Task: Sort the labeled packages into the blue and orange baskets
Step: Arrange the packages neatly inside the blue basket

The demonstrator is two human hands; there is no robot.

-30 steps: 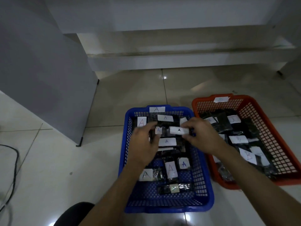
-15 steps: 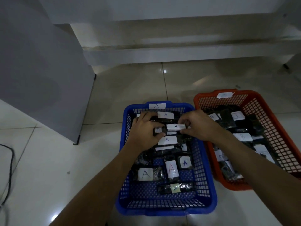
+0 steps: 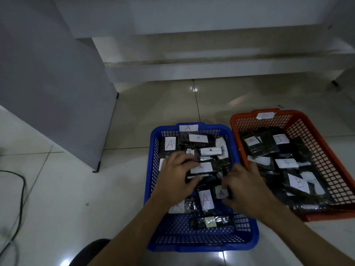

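A glossy tiled floor carries 2 rectangular plastic lattice baskets side by side, each with its long axis running away from the person. The blue basket bears a white "A" tag on its far rim; the orange basket, just beside it on the right and angled slightly, carries a paper tag on its far rim too, its letter too faint to read. Both hold shiny black crinkled packages with white paper labels: those in blue read "A" and lie mostly crosswise, though 1 stands lengthwise; those in orange read "B". Both hands are down in the blue basket. The left hand has its fingers bent onto the packages; the right hand curls at the pile, but whether either pinches a package cannot be told. A dark cable trails at far left.
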